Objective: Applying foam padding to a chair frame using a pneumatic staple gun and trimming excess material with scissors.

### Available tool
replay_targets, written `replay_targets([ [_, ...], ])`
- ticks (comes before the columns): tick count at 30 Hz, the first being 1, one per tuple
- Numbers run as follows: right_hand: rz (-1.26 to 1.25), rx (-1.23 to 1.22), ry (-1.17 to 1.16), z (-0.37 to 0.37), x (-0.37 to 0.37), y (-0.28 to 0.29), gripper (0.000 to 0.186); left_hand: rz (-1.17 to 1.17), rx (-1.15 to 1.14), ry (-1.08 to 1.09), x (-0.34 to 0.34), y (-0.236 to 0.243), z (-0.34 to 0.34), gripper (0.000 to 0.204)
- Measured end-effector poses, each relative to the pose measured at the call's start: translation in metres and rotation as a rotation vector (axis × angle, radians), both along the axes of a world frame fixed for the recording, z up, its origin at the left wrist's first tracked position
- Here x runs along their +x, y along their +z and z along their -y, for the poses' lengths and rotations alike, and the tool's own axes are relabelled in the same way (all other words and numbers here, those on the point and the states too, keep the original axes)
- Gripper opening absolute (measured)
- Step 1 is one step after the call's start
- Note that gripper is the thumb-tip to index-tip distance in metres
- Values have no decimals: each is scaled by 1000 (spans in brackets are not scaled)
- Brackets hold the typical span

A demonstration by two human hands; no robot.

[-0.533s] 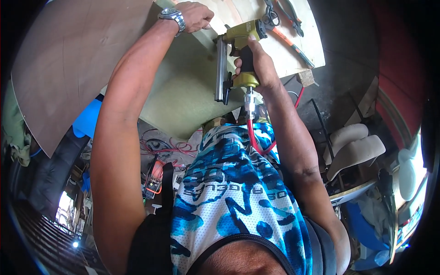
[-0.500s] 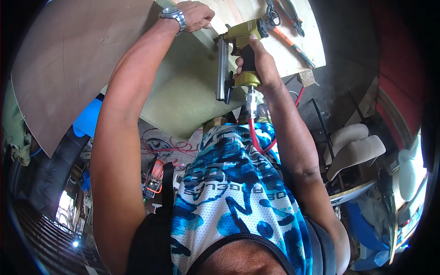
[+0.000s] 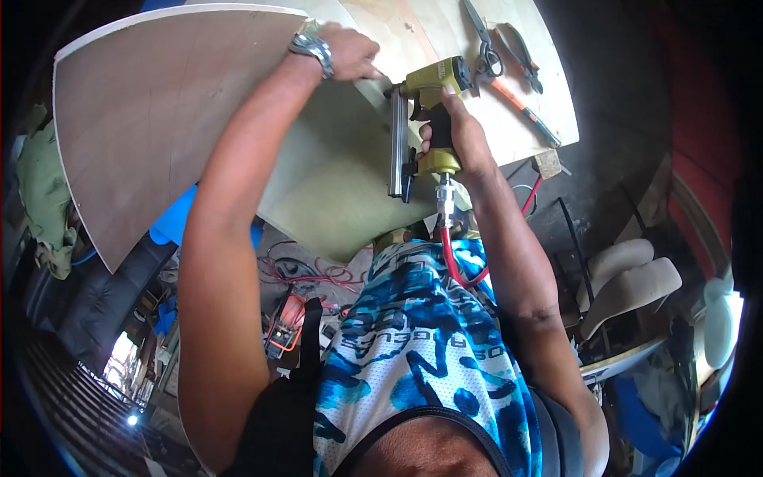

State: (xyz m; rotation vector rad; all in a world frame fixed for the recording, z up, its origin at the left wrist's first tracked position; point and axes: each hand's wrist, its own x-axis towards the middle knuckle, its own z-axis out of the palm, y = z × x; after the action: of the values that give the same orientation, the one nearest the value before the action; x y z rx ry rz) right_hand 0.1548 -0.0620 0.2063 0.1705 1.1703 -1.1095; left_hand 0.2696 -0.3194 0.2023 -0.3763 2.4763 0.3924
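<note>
My right hand (image 3: 469, 139) is wrapped round the black grip of an olive-green pneumatic staple gun (image 3: 439, 75). Its silver magazine stands toward my left, and a red air hose (image 3: 451, 258) runs from a metal coupling at the handle's base. The gun's nose is close to the edge of an olive-green sheet (image 3: 318, 179), which drapes from the work surface toward my lap. My left hand (image 3: 350, 54), with a metal watch on the wrist, has its fingers bent down on that sheet's far edge, just left of the nose. The fingertips are partly hidden.
Scissors (image 3: 483, 48), pliers (image 3: 520, 60) and an orange-handled tool (image 3: 520, 111) lie on the pale plywood (image 3: 397, 28). A large curved brown board (image 3: 171, 103) spreads at left. Coiled red hose (image 3: 310, 274) lies on the floor. Beige cushions (image 3: 632, 278) are at right.
My view has shifted, so the hands, staple gun and boards sit lower and farther right, with more of the brown board's far edge showing. My right hand keeps its hold on the gun.
</note>
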Motion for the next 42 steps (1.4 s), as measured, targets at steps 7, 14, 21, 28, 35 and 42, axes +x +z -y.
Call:
replay_targets([
  [7,12,-39,-1,1,-2,1,62,-47,-7,156,12,5,14,31],
  [14,-28,-52,10,22,-2,8,60,-23,-138,158,3,8,-1,27],
  [21,-17,-83,-2,34,-4,7,56,-37,-64,198,5,1,5,26],
  [28,29,-98,-53,48,2,3,56,-382,-26,137,16,-26,16,22],
  [35,25,-135,-12,52,-1,6,61,-1075,-261,514,50,111,-21,27],
  [42,55,-130,-24,63,-5,-8,59,-1128,-1225,685,116,244,-18,51],
])
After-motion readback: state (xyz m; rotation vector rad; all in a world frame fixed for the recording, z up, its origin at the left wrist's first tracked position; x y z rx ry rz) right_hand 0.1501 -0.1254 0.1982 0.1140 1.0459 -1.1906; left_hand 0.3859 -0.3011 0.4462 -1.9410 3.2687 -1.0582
